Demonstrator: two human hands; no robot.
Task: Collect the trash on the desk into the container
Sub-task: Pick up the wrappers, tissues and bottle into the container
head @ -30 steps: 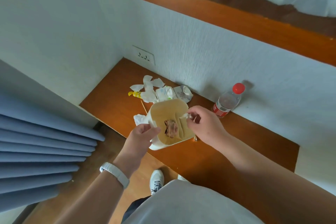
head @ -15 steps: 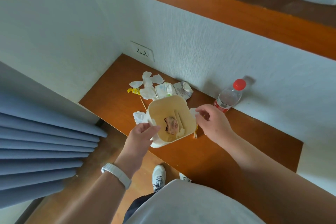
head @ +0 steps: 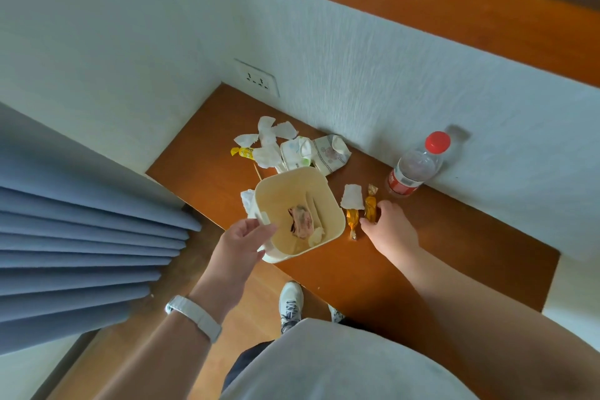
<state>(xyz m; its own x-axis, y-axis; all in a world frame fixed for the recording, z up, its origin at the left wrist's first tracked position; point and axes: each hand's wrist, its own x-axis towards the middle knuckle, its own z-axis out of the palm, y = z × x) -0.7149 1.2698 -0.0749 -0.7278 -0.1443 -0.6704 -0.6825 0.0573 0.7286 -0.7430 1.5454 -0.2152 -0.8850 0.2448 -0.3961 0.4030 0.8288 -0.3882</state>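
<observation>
- Left hand grips the cream container by a tab on its rim, fingers curled; a wrapper and paper lie inside.
- Right hand rests on the bench, fingertips touching a gold candy; I cannot tell whether they pinch it.
- Just left of that hand: a second candy and a tissue scrap.
- Beyond both hands: crumpled tissues; a water bottle stands off to the right.

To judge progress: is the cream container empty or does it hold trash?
Not empty: the container holds a crumpled wrapper and white paper scraps.
</observation>
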